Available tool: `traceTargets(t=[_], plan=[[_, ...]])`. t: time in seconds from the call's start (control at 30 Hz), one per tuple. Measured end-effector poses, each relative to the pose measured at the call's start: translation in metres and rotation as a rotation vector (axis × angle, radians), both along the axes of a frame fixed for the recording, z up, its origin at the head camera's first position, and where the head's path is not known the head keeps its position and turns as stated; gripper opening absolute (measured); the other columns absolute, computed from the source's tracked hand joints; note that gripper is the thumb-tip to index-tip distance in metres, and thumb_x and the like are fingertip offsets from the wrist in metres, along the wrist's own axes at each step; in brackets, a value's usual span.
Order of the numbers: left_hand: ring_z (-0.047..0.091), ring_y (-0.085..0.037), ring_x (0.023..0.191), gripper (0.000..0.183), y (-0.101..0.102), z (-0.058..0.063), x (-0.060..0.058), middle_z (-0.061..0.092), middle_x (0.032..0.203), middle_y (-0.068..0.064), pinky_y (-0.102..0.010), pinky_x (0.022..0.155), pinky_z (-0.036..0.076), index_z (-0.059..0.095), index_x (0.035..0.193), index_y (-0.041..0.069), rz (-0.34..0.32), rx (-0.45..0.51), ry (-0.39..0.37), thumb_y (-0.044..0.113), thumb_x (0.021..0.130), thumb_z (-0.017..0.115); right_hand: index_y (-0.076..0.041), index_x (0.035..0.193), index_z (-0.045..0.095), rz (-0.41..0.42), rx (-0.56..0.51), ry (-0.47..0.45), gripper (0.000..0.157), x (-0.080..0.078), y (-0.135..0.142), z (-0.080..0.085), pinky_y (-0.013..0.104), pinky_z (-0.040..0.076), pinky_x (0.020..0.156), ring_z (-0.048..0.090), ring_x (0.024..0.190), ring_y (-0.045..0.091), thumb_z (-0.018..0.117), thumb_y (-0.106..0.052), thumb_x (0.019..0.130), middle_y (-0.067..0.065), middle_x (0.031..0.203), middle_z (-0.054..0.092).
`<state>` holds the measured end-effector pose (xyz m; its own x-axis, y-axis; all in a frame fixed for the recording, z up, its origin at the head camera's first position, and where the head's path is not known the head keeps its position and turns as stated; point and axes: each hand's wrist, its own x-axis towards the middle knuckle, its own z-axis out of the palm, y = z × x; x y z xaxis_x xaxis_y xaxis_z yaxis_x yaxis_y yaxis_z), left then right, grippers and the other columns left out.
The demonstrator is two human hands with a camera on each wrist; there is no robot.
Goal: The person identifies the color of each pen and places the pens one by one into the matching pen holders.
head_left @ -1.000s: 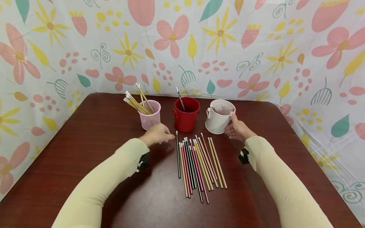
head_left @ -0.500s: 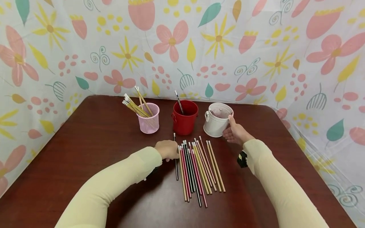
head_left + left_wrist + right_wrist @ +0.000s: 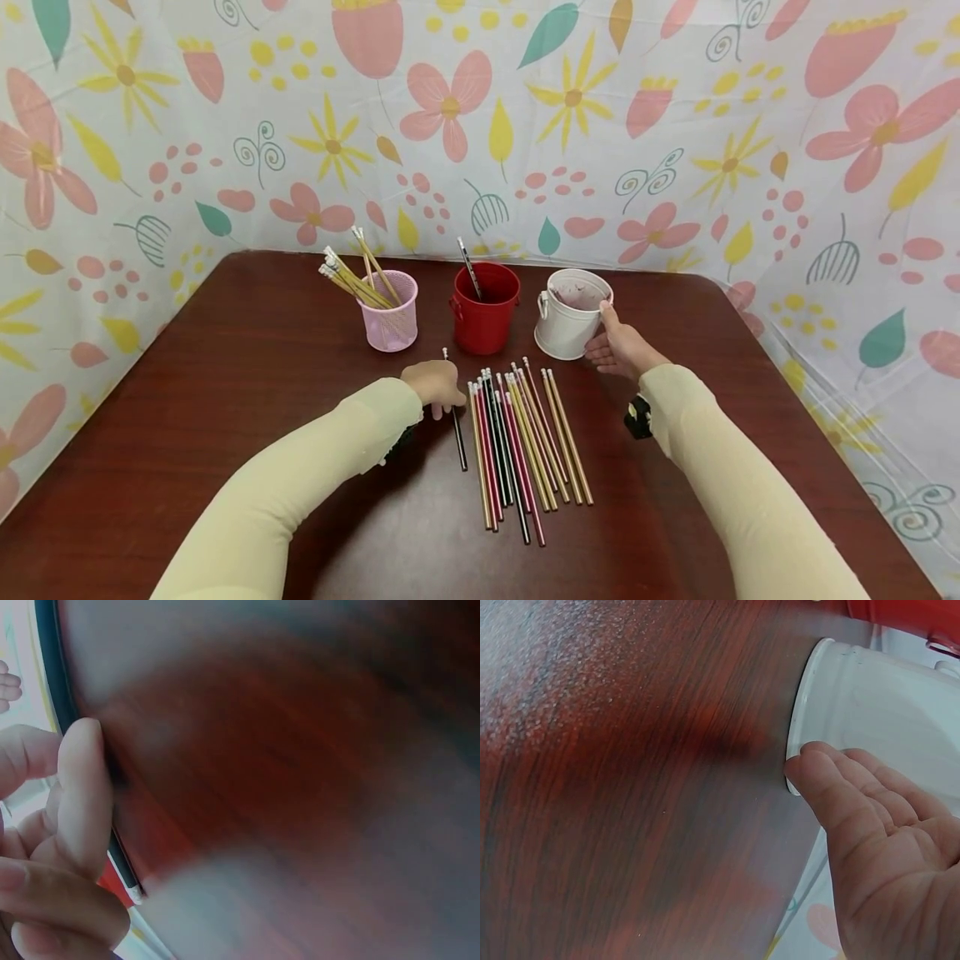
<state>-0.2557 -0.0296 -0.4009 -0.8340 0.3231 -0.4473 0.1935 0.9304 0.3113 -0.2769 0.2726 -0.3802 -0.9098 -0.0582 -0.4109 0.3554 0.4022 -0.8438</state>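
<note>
My left hand [image 3: 433, 385] pinches a black pencil [image 3: 460, 446] with a white eraser end, at the left side of a row of pencils [image 3: 517, 450] in gold, red and black. In the left wrist view, the fingers lie around the black pencil [image 3: 54, 667], its eraser end pointing down. My right hand [image 3: 622, 343] rests against the right side of a white bucket [image 3: 561, 332], thumb at the rim. Extended fingers touch the bucket's wall in the right wrist view.
A pink mesh cup [image 3: 393, 331] with several gold pencils leaning in it stands at the back left. Beside it is a red bucket [image 3: 483, 327] with one dark pencil. Patterned cloth [image 3: 450, 167] hangs behind the brown table [image 3: 225, 400].
My left hand went from near the pink cup down to the black pencil, whose eraser end has since shifted left, away from the row. My right hand stays at the white bucket.
</note>
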Motion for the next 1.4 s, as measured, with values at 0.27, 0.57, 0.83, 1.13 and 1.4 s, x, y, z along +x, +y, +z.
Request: traceTargets(t=[0.27,0.57,0.83,1.13,1.4], plan=[[0.062,-0.016,0.056,0.025,-0.005,0.005,-0.001,0.064,0.059,-0.001,-0.031,0.056,0.048,0.063,0.072,0.011,0.031,-0.02,0.031,0.032,0.086,0.065,0.023,0.128,0.039,0.013,0.017,-0.004,0.103,-0.002,0.001,0.001,0.044,0.046,0.095,0.053,0.112,0.039,0.002,-0.067,0.092,0.038,0.13,0.044],[0.053,-0.012,0.048,0.027,-0.017,0.003,0.0,0.064,0.056,0.001,-0.026,0.045,0.041,0.063,0.065,0.011,0.05,0.005,0.028,0.029,0.086,0.066,0.025,0.128,0.037,0.02,-0.006,-0.021,0.104,0.0,-0.002,-0.006,0.046,0.043,0.098,0.048,0.12,0.043,0.001,-0.066,0.093,0.04,0.133,0.041],[0.057,-0.013,0.042,0.034,-0.016,0.037,0.0,0.052,0.045,0.0,-0.021,0.04,0.039,0.055,0.05,0.011,0.008,0.247,0.096,0.015,0.082,0.067,0.024,0.128,0.038,0.021,0.004,-0.008,0.105,-0.001,0.0,-0.005,0.046,0.043,0.099,0.049,0.119,0.042,0.002,-0.068,0.091,0.039,0.133,0.042],[0.057,-0.008,0.047,0.019,-0.018,0.06,-0.001,0.069,0.081,-0.015,-0.022,0.049,0.052,0.066,0.098,-0.012,0.232,0.852,0.025,-0.001,0.083,0.063,0.023,0.126,0.041,0.019,0.016,-0.007,0.102,-0.002,0.001,-0.004,0.042,0.047,0.093,0.057,0.105,0.034,0.002,-0.066,0.093,0.037,0.128,0.047],[0.063,-0.007,0.063,0.025,-0.021,0.081,-0.004,0.066,0.102,-0.029,-0.024,0.065,0.056,0.058,0.107,-0.014,0.36,1.207,0.161,-0.014,0.083,0.059,0.023,0.126,0.041,0.014,0.012,-0.007,0.101,-0.002,0.002,-0.003,0.04,0.049,0.09,0.058,0.102,0.031,0.002,-0.065,0.094,0.037,0.127,0.048]])
